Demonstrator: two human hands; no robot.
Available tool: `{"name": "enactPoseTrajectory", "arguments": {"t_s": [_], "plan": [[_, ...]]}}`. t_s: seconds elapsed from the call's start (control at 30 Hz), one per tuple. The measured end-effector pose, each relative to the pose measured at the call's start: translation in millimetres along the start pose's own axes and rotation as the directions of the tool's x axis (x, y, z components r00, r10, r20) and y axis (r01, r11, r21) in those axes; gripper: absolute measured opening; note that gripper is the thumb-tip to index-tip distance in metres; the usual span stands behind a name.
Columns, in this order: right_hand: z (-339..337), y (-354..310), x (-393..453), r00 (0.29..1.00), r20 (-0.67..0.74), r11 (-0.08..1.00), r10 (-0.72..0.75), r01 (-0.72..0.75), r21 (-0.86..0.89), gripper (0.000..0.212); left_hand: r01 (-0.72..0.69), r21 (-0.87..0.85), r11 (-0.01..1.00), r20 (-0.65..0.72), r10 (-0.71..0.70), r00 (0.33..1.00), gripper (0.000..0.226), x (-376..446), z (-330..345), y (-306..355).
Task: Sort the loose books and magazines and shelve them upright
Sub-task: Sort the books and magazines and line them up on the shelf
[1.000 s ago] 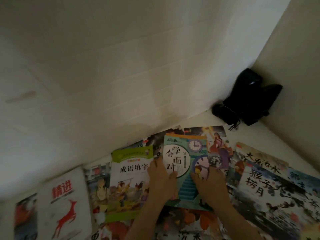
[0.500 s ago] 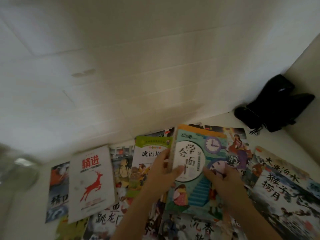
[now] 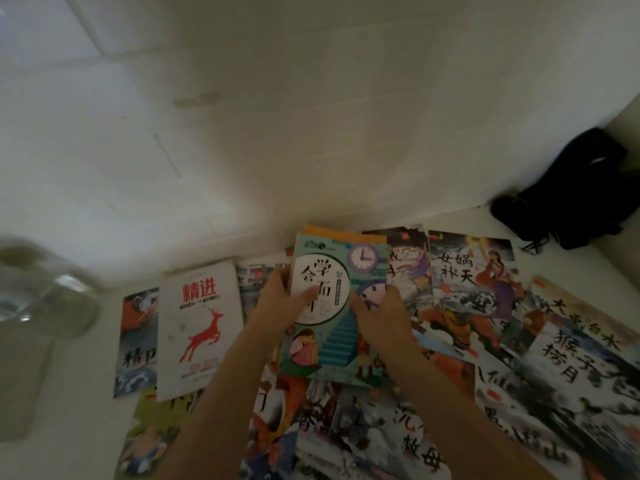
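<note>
A teal book with a clock on its cover (image 3: 337,341) is lifted off the pile, with at least one more book stacked behind it showing an orange top edge. My left hand (image 3: 280,306) grips its left edge, thumb across the cover. My right hand (image 3: 381,318) holds its right side, thumb on the cover. Around it, loose picture books lie flat on the white surface: a white book with a red deer (image 3: 199,327) to the left, a book with a robed figure (image 3: 471,271) to the right, and several others overlapping in front.
A white wall rises right behind the books. A black bag (image 3: 568,192) sits in the far right corner. A blurred clear glass object (image 3: 38,292) stands at the left. A white side panel (image 3: 627,123) closes the right side.
Both hands have lifted the teal book off the pile and shifted it left over the green-topped book, which is now hidden. The view has swung left.
</note>
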State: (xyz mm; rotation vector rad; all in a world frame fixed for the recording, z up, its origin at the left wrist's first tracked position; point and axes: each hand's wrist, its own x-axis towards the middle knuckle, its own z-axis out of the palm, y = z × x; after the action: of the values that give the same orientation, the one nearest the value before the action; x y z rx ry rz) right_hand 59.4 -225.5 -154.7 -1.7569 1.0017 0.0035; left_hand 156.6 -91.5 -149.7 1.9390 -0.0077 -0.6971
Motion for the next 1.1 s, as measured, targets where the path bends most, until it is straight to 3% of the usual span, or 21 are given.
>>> {"name": "enactPoseTrajectory", "arguments": {"t_s": [0.2,0.3,0.43,0.53,0.63,0.73,0.9,1.0,1.1], "plan": [[-32,3,-47,0.992,-0.056,0.928,-0.114,0.127,0.35,0.055,-0.234,-0.322,0.918,-0.007,0.245,0.97,0.088,-50,2,11],[-60,16,-78,0.95,-0.161,0.882,-0.266,0.307,0.356,0.049,-0.398,-0.259,0.88,0.073,0.429,0.9,0.063,-76,11,15],[-85,53,-100,0.906,-0.239,0.845,-0.348,0.414,0.338,0.073,-0.459,-0.281,0.843,0.209,0.52,0.828,0.055,-104,37,-1],[-83,89,-107,0.923,-0.163,0.887,-0.347,0.38,0.263,0.066,-0.407,-0.303,0.862,0.279,0.489,0.827,0.062,-121,57,-22],[-76,101,-106,0.916,-0.169,0.89,-0.364,0.395,0.226,0.073,-0.432,-0.282,0.856,0.221,0.496,0.84,0.064,-130,69,-32],[-73,98,-108,0.905,-0.216,0.874,-0.368,0.415,0.251,0.06,-0.432,-0.292,0.853,0.21,0.498,0.842,0.064,-133,70,-30],[-73,104,-112,0.945,-0.14,0.909,-0.295,0.323,0.264,0.081,-0.431,-0.272,0.86,0.215,0.491,0.844,0.063,-137,74,-41],[-77,90,-108,0.932,-0.147,0.912,-0.33,0.355,0.204,0.068,-0.336,-0.314,0.888,0.149,0.396,0.906,0.058,-138,74,-30],[-73,72,-91,0.949,-0.105,0.949,-0.296,0.304,0.079,0.054,-0.232,-0.126,0.964,0.021,0.237,0.971,0.061,-131,65,-23]]}}
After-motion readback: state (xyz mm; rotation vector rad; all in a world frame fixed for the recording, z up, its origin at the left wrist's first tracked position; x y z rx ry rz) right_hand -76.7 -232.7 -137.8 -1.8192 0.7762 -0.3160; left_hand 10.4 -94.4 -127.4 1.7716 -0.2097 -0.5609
